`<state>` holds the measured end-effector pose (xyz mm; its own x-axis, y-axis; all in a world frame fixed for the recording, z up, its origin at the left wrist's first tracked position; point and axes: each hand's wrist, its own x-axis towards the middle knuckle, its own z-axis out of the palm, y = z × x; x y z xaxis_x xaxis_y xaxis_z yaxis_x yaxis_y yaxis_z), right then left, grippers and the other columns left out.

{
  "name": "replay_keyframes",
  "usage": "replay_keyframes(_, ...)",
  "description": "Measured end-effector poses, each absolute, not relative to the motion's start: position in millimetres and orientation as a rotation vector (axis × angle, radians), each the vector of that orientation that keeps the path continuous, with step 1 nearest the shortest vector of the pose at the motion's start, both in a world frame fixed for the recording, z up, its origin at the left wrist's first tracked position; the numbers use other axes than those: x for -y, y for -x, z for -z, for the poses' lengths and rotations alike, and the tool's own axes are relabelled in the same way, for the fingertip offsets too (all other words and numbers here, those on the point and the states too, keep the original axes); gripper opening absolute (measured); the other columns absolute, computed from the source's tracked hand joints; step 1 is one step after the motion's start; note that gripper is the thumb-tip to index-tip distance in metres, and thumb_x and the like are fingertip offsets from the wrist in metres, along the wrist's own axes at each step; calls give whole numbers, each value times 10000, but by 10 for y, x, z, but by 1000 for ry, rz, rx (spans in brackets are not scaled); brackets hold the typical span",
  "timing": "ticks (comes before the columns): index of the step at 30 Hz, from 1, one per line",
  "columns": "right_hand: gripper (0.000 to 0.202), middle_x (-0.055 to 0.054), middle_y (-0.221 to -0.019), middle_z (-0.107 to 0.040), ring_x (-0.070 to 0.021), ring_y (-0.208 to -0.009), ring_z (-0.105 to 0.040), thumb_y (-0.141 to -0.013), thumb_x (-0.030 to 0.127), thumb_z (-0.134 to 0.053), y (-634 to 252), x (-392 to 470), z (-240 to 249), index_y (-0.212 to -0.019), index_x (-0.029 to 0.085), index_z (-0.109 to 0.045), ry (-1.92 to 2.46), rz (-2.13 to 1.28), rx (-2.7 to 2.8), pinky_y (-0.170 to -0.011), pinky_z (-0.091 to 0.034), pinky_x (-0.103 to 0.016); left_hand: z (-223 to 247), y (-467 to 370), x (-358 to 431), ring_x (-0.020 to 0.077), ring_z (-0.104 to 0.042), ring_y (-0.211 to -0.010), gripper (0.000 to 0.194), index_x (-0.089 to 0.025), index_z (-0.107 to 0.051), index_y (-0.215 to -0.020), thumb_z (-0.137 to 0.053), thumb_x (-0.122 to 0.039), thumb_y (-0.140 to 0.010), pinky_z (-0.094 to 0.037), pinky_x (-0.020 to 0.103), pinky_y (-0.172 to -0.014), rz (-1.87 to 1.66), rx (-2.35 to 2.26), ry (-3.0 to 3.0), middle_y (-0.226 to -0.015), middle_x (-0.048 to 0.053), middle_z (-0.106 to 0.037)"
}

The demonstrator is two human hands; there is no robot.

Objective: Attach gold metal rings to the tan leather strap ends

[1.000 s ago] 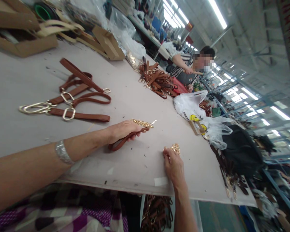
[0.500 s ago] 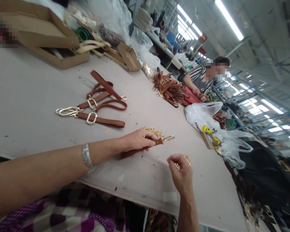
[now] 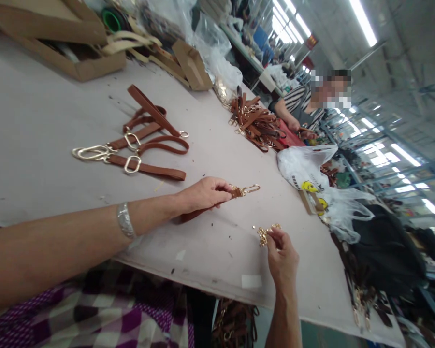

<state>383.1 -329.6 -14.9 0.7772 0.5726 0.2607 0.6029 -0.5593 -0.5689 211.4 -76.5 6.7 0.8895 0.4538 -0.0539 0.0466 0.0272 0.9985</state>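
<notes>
My left hand (image 3: 206, 195) is closed around a brown leather strap (image 3: 195, 216), pinching it close to its hardware end. A long gold-coloured clasp (image 3: 252, 189) sticks out past my fingertips to the right. Small gold bits show just behind those fingers, mostly hidden. To the right, my right hand (image 3: 283, 251) has its thumb and fingers pinched together at a small heap of gold-coloured metal pieces (image 3: 262, 236) on the table. Whatever is between the fingertips is too small to make out. Finished-looking brown straps (image 3: 155, 169) with gold rings and clasps lie left of my hands.
Cardboard boxes (image 3: 83, 67) stand at the far left of the table (image 3: 217, 261). A heap of brown straps (image 3: 255, 123) lies at the back, near a seated person (image 3: 300, 108). White plastic bags (image 3: 300, 166), a small box (image 3: 309, 202) and a black bag (image 3: 387, 251) line the right edge.
My right hand has shifted right and its fingertips are now at the gold heap, more of which shows. The strap's clasp end has turned up slightly in my left hand. The view has moved a little.
</notes>
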Motion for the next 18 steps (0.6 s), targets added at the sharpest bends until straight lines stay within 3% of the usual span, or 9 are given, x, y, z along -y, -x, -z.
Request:
replay_keyframes(6, 289, -77, -960, -721, -206, -887, -647, -899, 316, -470, -3796, 3016, 228, -1118, 200, -619, 2490, 155, 1255, -797, -484, -336, -22, -2127, 754, 78, -370, -483, 220, -158, -671, -885, -585, -340, -796, -240, 202, -446, -352, -444, -1546, -567, -53, -465)
replay_keyframes(10, 284, -86, -865, -708, -210, -810, -620, -920, 279, -422, -3845, 2940, 233, -1039, 192, -664, 2590, 268, 1453, -757, -456, -329, 2, -2132, 750, 82, -377, -501, 232, -157, -665, -870, -582, -360, -794, -255, 204, -463, -364, -425, -1535, -579, -50, -471)
replay_keyframes(18, 145, -25, -791, -698, -176, -715, -634, -843, 322, -573, -3678, 2817, 90, -878, 203, -647, 2288, -14, 1212, -672, -494, -300, 18, -2174, 777, 106, -441, -582, 202, -141, -674, -835, -580, -305, -765, -320, 218, -537, -433, -419, -1545, -641, -29, -537)
